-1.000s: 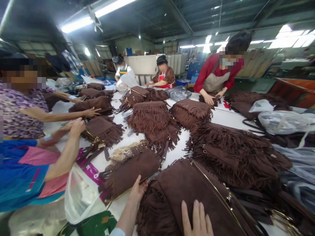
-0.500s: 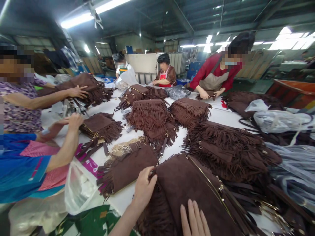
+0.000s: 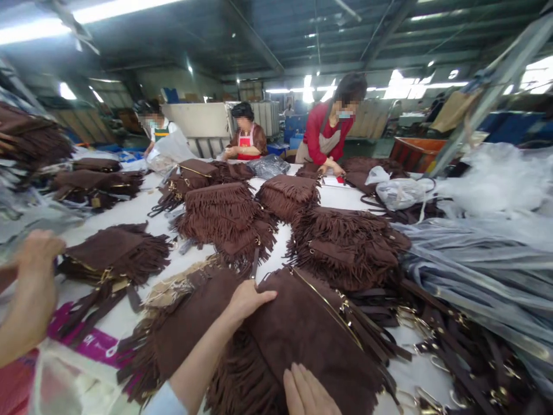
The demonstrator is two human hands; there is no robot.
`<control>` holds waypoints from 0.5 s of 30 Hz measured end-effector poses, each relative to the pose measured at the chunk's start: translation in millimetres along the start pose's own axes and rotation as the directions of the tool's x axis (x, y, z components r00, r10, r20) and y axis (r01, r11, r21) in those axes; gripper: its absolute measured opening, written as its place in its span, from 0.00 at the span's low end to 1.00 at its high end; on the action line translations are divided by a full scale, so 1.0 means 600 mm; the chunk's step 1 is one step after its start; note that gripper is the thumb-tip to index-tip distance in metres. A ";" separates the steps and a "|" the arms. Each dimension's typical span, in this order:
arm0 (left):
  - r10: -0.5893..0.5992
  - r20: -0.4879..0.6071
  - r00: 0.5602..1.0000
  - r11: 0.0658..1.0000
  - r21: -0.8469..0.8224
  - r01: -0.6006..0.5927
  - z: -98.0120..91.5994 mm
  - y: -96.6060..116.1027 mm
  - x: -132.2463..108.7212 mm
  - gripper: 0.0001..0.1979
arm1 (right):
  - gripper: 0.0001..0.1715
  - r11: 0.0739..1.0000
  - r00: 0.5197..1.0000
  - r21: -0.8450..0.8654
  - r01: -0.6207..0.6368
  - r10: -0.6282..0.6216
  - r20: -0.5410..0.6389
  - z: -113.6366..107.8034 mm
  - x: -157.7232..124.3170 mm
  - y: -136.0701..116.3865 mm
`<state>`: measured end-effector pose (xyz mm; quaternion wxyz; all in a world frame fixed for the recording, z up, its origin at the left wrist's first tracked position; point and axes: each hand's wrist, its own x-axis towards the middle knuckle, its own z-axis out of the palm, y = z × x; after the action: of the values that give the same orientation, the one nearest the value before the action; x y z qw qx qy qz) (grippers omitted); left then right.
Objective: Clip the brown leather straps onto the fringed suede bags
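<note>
Left hand (image 3: 246, 300) is at the upper left corner of the big brown bag (image 3: 311, 317), thumb stuck out to the right along it; the other fingers are mostly hidden, can't tell if they pinch the edge. Right hand (image 3: 309, 392) rests palm down on the same bag, nearer the wearer, visible fingers straight and pressed together, nothing pinched. Bag lies flat on the white bench (image 3: 283, 239), between and under both sets of fingers; its fringe (image 3: 244, 369) spills out left of the right fingers, gold zip (image 3: 326, 305) runs diagonally beyond and to the right of them. Second brown bag (image 3: 190, 317) is just left of the left fingers, partly behind that forearm, with tan tassels (image 3: 177, 285) past its far edge. Fringed stack (image 3: 218, 213) straight ahead of the left fingers; another fringed pile (image 3: 345, 248) ahead and to their right. Well right of the right fingers: dark straps (image 3: 470, 351) with gold clips, and clear plastic sleeves (image 3: 470, 276) beyond those. Far left of the left fingers, a co-worker's hands (image 3: 38, 259), blurred, just beside another fringed bag (image 3: 112, 253). Person in red sleeves (image 3: 317, 138) well ahead, hands low over dark pieces, details too small to read.
</note>
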<state>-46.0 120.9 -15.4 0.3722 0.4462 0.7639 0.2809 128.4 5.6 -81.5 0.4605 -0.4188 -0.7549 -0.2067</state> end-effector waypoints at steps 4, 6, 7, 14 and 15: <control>-0.014 0.161 0.987 0.998 -0.064 0.025 -0.004 0.010 0.017 0.22 | 0.19 0.995 0.999 0.099 -0.018 0.021 -0.038 -0.001 0.023 0.009; -0.021 0.243 0.970 0.993 -0.105 0.048 -0.001 0.013 0.025 0.21 | 0.14 0.976 0.985 0.208 0.068 -0.098 0.139 -0.022 0.037 0.051; -0.028 0.273 0.962 0.990 -0.123 0.063 0.003 0.015 0.029 0.21 | 0.13 0.978 0.971 0.200 0.060 -0.103 0.215 -0.033 0.041 0.076; -0.041 0.284 0.958 0.950 -0.285 0.125 0.030 0.035 0.021 0.21 | 0.19 0.933 0.768 -0.140 -0.332 0.353 0.533 -0.047 0.022 0.189; -0.026 0.288 0.957 0.941 -0.316 0.120 0.027 0.038 0.013 0.20 | 0.17 0.926 0.753 -0.082 -0.369 0.350 0.557 -0.047 0.023 0.191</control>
<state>-24.4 139.7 -10.1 0.5560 0.3836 0.6619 0.3250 234.2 56.8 -64.3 0.2555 -0.5901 -0.7652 0.0303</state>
